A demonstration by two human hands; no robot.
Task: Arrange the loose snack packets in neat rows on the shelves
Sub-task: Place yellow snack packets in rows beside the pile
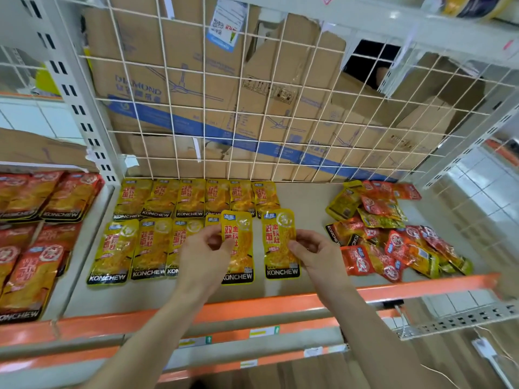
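Left hand (206, 248): thumb and fingertips pinched the left edge of the left yellow packet (238, 248), at the end of the front row.
Right hand (314, 252): thumb and fingers pinched the right edge of the right yellow packet (279, 242), just beside the other one with a narrow gap between them.
Held packets: labels upright, lined up with the front row. Could not tell whether they lay on the deck or were slightly lifted.
Shelf (309, 197): beige deck with an orange front rail (280, 300) along the near edge.
Back row (191, 197): six yellow packets side by side against the wire grid (252, 108). Looked finished.
Front row (134, 248): three yellow packets lay flat, and a fourth was mostly hidden behind the left hand.
Loose pile (393, 231): red and yellow packets heaped together on the right side of the shelf, at all angles, well apart from the rows.
Neighbour packets (33, 234): red packets in rows on the left bay. Looked sorted.
Progress: judged about halfway on this shelf, with two yellow rows nearly full and the pile unsorted.
Left to do: judged to be seating the two held packets square, then sorting the pile into rows on the bare deck between rows and pile.
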